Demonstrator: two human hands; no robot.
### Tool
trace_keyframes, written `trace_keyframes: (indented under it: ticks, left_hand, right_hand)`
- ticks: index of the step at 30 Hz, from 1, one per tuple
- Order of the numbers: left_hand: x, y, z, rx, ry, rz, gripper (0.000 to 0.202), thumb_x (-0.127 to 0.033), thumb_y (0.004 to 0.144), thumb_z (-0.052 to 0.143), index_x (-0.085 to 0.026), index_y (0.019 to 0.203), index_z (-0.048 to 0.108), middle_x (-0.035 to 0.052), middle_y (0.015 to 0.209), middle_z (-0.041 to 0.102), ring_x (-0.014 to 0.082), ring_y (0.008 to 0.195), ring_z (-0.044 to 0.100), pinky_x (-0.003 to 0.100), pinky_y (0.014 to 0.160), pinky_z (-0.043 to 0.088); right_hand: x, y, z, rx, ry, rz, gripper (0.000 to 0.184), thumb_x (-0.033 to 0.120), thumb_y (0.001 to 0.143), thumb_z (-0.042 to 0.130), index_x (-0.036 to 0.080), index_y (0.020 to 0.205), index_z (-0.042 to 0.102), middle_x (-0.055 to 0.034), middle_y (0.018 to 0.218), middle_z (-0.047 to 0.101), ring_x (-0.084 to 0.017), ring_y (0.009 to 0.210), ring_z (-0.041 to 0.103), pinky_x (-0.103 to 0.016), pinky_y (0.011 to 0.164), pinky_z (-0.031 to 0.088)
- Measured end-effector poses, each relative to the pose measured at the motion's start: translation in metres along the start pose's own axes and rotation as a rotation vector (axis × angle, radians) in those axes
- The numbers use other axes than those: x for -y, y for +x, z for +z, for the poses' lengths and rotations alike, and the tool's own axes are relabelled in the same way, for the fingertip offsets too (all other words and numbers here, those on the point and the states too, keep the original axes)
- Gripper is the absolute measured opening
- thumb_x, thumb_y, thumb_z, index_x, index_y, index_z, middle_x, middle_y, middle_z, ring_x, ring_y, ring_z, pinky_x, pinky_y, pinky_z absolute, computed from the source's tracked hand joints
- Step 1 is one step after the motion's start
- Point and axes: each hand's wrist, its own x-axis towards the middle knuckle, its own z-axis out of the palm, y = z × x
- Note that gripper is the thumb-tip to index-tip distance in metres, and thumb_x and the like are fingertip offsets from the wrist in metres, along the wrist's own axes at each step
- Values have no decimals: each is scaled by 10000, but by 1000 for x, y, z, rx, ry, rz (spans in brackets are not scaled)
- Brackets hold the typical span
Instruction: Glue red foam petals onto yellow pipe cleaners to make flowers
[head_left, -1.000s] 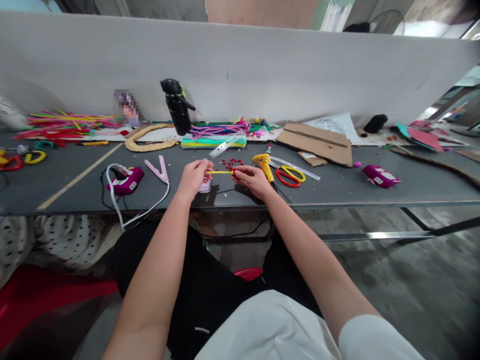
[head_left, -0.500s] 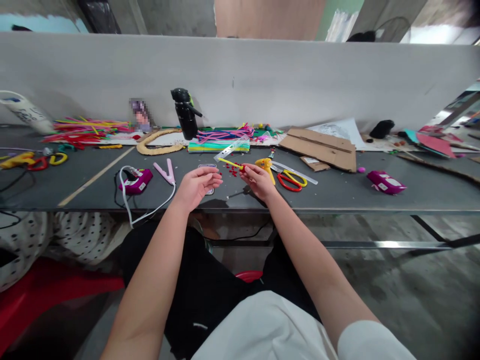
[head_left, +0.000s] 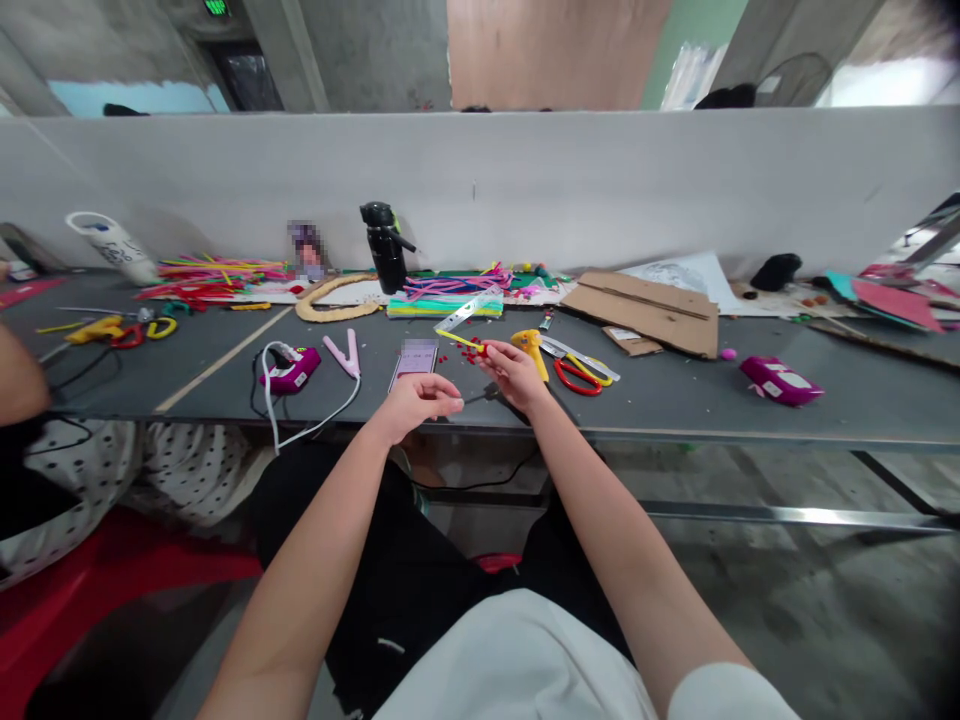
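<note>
My right hand (head_left: 513,372) pinches a thin yellow pipe cleaner (head_left: 459,340), which points to the left; a small red piece shows at the fingertips. Lower and to the left, my left hand (head_left: 422,405) is over the table's front edge with thumb and fingers pressed together. Whatever is between them, if anything, is too small to make out. Beyond the left hand lies a phone (head_left: 415,362) with its screen lit. Small red bits (head_left: 471,354) are scattered behind the right hand. A yellow glue gun (head_left: 530,348) and red-and-yellow-handled scissors (head_left: 581,375) lie just right of it.
Behind are a clear ruler (head_left: 469,311), bundled pipe cleaners (head_left: 457,287), a black bottle (head_left: 386,250) and cardboard (head_left: 645,312). To the left lie a pink hair-straightener-like tool (head_left: 343,354) with a white cord and a purple box (head_left: 292,372). Another person's arm (head_left: 19,375) shows at far left.
My left hand has dropped toward the table edge, and its fingers have closed together, uncovering the phone. My right hand still holds the yellow pipe cleaner. The view has tilted up and shifted left.
</note>
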Motion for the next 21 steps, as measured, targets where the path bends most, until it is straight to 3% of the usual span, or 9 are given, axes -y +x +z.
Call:
trace_keyframes:
  ticks: [7, 10, 12, 15, 17, 21]
  left_hand:
    - [0, -2, 4, 143, -6, -9, 393, -386, 679, 842, -165, 986, 735, 70, 765, 765, 229, 854, 739, 327, 798, 552]
    - [-1, -3, 5, 178, -37, 64, 335, -349, 687, 841, -168, 952, 744, 84, 744, 769, 283, 1212, 631, 390, 1012, 484]
    - [-1, -5, 5, 202, -60, 76, 298, -337, 713, 826, -167, 946, 750, 104, 780, 779, 287, 1321, 543, 417, 1079, 435]
    - [-4, -8, 3, 228, -146, 52, 357, -363, 794, 761, -168, 1093, 736, 152, 1070, 763, 307, 1260, 595, 457, 1060, 457]
    - [-5, -9, 2, 249, -233, 48, 422, -358, 824, 735, -191, 1209, 694, 168, 1308, 659, 308, 1186, 646, 474, 1040, 477]
    - [-6, -10, 0, 258, -223, 68, 466, -305, 807, 755, -209, 1254, 666, 163, 1410, 583, 259, 1029, 714, 430, 971, 533]
  right_hand:
    - [2, -2, 3, 16, 0, 4, 376, 348, 584, 900, 196, 888, 738, -19, 831, 748, -157, 838, 713, -326, 967, 542]
    - [3, -3, 3, 23, 0, 7, 386, 356, 570, 906, 199, 880, 737, -10, 809, 745, -153, 819, 713, -321, 955, 546]
    - [3, -3, 3, 25, -2, 11, 391, 359, 569, 907, 199, 883, 737, -7, 794, 743, -153, 811, 714, -322, 945, 550]
    - [4, -3, 4, 26, -2, 16, 398, 355, 562, 910, 197, 883, 736, -10, 789, 745, -155, 809, 715, -318, 934, 552]
    - [4, -3, 4, 27, -1, 19, 405, 356, 550, 916, 197, 877, 737, -8, 790, 747, -152, 801, 714, -308, 928, 554]
    - [5, -4, 5, 28, -3, 19, 407, 370, 547, 918, 201, 871, 737, -9, 783, 749, -156, 801, 716, -314, 918, 559]
